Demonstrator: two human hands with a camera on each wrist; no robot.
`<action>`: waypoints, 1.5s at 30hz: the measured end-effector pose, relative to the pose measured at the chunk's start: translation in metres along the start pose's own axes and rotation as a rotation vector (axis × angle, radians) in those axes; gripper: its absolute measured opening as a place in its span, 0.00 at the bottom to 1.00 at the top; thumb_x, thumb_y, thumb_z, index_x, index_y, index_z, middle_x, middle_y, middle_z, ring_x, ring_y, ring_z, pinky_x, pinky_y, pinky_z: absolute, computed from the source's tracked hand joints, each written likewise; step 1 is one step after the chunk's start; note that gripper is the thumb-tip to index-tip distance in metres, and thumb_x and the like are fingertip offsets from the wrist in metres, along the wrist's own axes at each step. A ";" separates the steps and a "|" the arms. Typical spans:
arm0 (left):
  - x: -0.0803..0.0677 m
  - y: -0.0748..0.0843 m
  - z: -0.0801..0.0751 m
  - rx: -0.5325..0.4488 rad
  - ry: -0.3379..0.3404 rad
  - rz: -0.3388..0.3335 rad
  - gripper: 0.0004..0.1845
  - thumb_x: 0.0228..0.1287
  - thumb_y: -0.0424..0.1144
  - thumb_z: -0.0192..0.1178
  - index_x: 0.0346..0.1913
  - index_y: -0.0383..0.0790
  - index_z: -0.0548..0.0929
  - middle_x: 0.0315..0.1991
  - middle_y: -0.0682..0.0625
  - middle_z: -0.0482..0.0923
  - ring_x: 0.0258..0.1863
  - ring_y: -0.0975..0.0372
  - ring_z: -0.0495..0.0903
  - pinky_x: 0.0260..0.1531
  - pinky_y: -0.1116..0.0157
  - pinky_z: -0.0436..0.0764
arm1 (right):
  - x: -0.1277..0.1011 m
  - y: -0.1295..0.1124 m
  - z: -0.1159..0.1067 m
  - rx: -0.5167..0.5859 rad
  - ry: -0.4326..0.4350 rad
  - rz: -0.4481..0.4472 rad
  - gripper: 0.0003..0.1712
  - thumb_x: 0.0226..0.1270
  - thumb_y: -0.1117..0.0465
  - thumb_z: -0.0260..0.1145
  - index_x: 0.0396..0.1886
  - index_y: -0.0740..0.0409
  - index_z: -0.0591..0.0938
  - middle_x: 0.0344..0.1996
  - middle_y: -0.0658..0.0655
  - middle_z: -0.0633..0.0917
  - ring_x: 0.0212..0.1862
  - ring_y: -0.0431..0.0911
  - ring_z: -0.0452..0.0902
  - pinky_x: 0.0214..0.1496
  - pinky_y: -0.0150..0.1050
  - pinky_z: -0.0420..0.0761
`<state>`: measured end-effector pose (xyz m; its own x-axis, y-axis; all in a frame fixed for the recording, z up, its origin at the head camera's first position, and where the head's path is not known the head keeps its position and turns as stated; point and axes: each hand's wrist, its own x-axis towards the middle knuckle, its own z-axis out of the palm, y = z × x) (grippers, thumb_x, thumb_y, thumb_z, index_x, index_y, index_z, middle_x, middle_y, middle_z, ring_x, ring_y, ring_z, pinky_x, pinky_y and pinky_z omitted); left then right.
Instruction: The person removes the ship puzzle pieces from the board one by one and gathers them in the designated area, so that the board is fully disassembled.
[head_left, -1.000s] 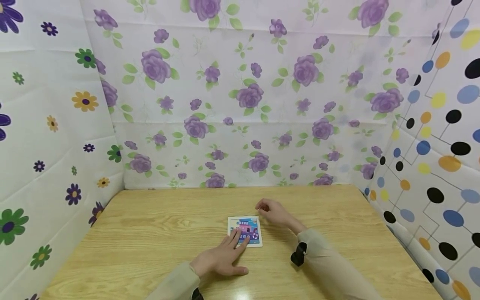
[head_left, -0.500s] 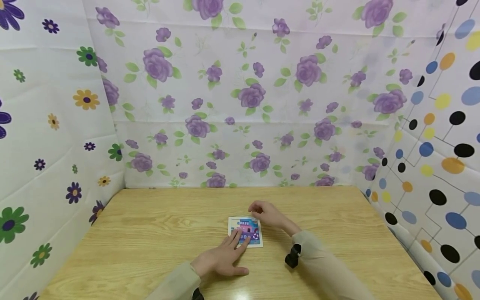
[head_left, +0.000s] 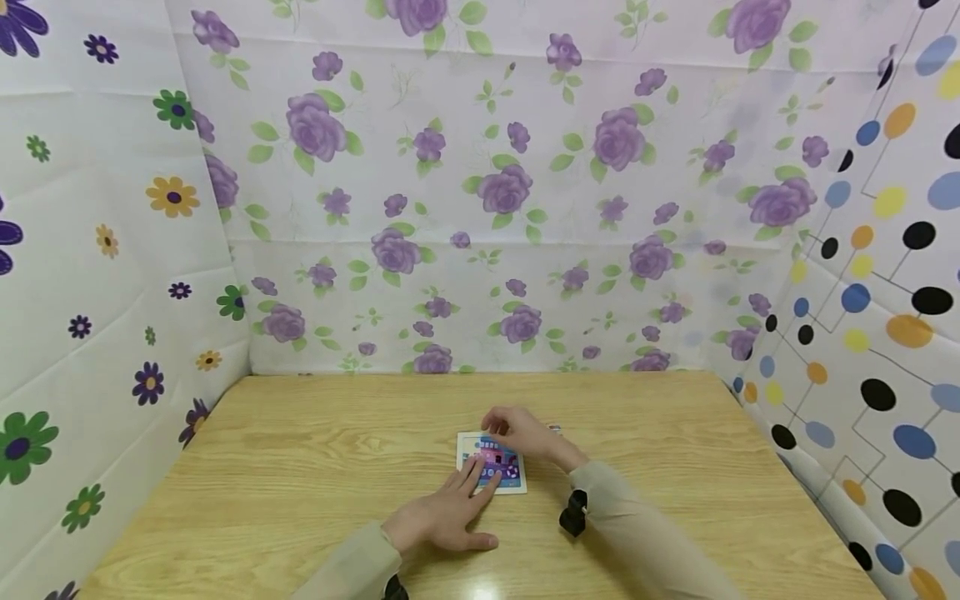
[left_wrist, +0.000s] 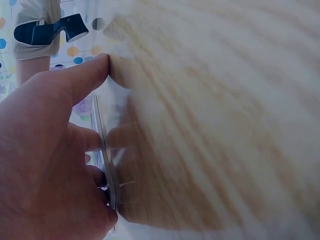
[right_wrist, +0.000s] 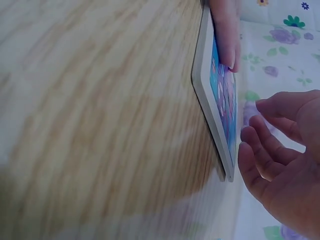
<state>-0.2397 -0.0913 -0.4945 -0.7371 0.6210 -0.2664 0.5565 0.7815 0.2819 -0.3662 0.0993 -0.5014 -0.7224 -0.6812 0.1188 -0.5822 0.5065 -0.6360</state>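
Observation:
A small square picture puzzle [head_left: 510,461] with a white border lies flat on the table. It shows a pink and purple ship with a lifebuoy. My left hand [head_left: 441,515] rests on its lower left part, fingers spread and straight; in the left wrist view the fingertips overlap the puzzle's edge [left_wrist: 106,150]. Over the puzzle's upper right corner hovers my right hand [head_left: 525,433], fingers loosely bent. Seen from the right wrist, a gap separates thumb and fingers [right_wrist: 252,165], with nothing between them, beside the puzzle's face [right_wrist: 226,102].
Partly behind the right wrist, a small blue and white piece [head_left: 555,428] lies on the wooden table [head_left: 337,450]. A purple-rose cloth [head_left: 450,208] hangs along the back edge, with patterned cloths on both sides.
My right hand has moved left, from beside the puzzle to over its upper right corner, uncovering the small blue and white piece. The left hand has stayed on the puzzle.

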 end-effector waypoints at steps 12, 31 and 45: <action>0.000 -0.002 0.002 0.008 0.006 0.016 0.49 0.65 0.67 0.50 0.78 0.44 0.44 0.78 0.36 0.32 0.78 0.46 0.33 0.75 0.48 0.48 | 0.005 -0.003 0.010 -0.089 -0.053 0.001 0.12 0.66 0.65 0.64 0.49 0.57 0.82 0.39 0.52 0.84 0.36 0.37 0.77 0.39 0.30 0.78; 0.002 -0.002 0.001 0.007 0.010 0.031 0.49 0.66 0.66 0.49 0.78 0.43 0.44 0.78 0.36 0.30 0.78 0.45 0.32 0.74 0.47 0.48 | 0.011 -0.012 0.010 -0.200 -0.136 0.009 0.12 0.65 0.72 0.61 0.41 0.51 0.80 0.46 0.55 0.74 0.53 0.50 0.69 0.57 0.47 0.74; -0.001 0.000 -0.001 0.000 0.000 0.017 0.49 0.65 0.67 0.49 0.78 0.45 0.43 0.78 0.36 0.31 0.78 0.46 0.32 0.75 0.48 0.48 | 0.014 -0.007 0.006 -0.175 -0.132 -0.024 0.20 0.61 0.77 0.60 0.48 0.53 0.80 0.46 0.51 0.83 0.53 0.46 0.77 0.57 0.42 0.79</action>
<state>-0.2390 -0.0920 -0.4927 -0.7274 0.6343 -0.2620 0.5691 0.7709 0.2862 -0.3701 0.0824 -0.4998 -0.6590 -0.7517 0.0239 -0.6628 0.5655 -0.4907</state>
